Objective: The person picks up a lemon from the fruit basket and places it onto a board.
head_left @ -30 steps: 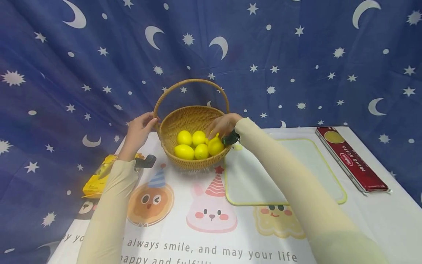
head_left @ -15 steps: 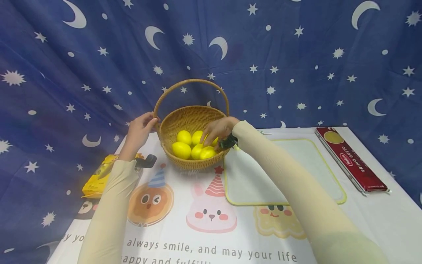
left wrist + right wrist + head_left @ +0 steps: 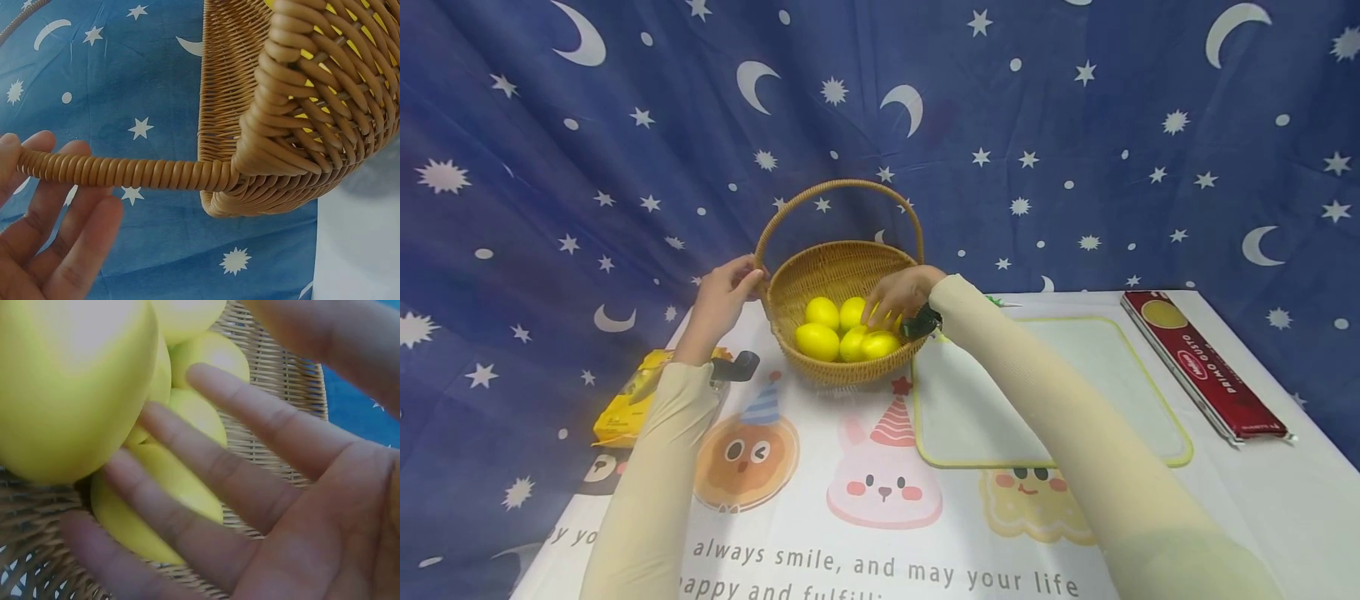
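Head view: left of centre, the basket handle (image 3: 848, 183) is pinched by the left hand (image 3: 724, 293); centrally, yellow fruits (image 3: 817, 342) are partly covered by the right hand (image 3: 904, 290), fingers (image 3: 234, 472) spread.

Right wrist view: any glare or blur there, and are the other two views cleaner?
Right wrist: pale glare on the nearest yellow fruit, right hand slightly soft; left wrist: weave of the basket mostly crisp, soft shadow beside it; head: fairly even light, no strong glare.

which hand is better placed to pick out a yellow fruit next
Probably the right hand: it is open inside the wicker basket, close to the yellow fruits, while the left hand holds the handle.
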`<state>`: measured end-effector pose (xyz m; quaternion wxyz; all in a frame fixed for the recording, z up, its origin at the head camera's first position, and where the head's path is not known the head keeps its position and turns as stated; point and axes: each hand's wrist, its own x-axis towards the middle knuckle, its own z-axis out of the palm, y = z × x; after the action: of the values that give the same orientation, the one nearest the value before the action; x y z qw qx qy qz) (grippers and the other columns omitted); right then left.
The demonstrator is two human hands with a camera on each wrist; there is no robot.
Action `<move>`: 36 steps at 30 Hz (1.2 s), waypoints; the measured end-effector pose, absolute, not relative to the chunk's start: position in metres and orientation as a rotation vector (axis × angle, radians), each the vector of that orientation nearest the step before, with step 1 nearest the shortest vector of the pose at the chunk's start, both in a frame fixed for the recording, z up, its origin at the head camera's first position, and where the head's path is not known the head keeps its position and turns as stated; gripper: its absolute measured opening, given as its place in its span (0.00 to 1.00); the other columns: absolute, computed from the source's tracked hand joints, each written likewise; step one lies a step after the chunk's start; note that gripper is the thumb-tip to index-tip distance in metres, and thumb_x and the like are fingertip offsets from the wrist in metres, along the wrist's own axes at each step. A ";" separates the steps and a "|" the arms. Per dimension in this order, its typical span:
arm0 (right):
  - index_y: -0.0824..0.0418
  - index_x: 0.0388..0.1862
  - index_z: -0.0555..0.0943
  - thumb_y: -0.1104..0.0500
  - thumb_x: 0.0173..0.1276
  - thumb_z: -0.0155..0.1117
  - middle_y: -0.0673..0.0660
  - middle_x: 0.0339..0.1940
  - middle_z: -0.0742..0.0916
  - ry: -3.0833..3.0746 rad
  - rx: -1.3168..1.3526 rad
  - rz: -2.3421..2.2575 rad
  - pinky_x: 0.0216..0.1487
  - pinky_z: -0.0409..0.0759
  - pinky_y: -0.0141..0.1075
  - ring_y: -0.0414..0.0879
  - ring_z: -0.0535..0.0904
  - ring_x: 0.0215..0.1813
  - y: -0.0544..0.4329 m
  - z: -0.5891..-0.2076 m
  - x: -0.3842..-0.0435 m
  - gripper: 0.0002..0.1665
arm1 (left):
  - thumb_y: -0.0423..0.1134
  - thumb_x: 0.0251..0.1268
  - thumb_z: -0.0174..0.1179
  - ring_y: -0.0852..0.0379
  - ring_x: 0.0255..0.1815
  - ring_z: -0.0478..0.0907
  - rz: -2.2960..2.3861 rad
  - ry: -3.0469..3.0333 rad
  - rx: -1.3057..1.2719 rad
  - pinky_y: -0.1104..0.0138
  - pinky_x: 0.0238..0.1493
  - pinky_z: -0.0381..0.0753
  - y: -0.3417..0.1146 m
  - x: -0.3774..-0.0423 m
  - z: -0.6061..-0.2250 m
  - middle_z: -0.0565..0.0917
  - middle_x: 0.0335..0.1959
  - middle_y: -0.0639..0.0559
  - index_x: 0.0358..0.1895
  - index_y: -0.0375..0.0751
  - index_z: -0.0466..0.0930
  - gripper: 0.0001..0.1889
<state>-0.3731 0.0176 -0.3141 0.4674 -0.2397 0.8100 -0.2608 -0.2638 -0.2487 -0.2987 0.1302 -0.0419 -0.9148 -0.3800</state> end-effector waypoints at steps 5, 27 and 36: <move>0.57 0.61 0.74 0.52 0.66 0.61 0.54 0.74 0.62 1.992 -0.531 -0.618 0.73 0.59 0.49 0.54 0.64 0.71 0.020 -0.315 -0.372 0.25 | 0.46 0.73 0.46 0.39 0.50 0.80 -1.090 -2.665 -0.112 0.50 0.55 0.77 -0.248 -0.264 -0.299 0.80 0.50 0.36 0.48 0.37 0.75 0.16; 0.50 0.63 0.72 0.55 0.65 0.63 0.54 0.72 0.66 1.905 -0.634 -0.563 0.75 0.49 0.56 0.49 0.77 0.61 -0.011 -0.315 -0.355 0.26 | 0.47 0.71 0.51 0.61 0.46 0.82 -1.502 -2.740 -0.380 0.56 0.59 0.76 -0.275 -0.272 -0.290 0.83 0.48 0.46 0.54 0.33 0.75 0.20; 0.49 0.67 0.69 0.56 0.66 0.61 0.55 0.70 0.68 1.887 -0.618 -0.568 0.74 0.54 0.53 0.51 0.78 0.60 -0.020 -0.314 -0.349 0.29 | 0.50 0.72 0.47 0.59 0.47 0.82 -1.729 -2.581 -0.477 0.69 0.53 0.80 -0.281 -0.276 -0.304 0.84 0.39 0.63 0.53 0.35 0.75 0.22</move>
<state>-0.3493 -0.0197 -0.3136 0.5128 -0.2570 0.7844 -0.2360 -0.2759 -0.2805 -0.3045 -0.0007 -0.1519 -0.8212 -0.5501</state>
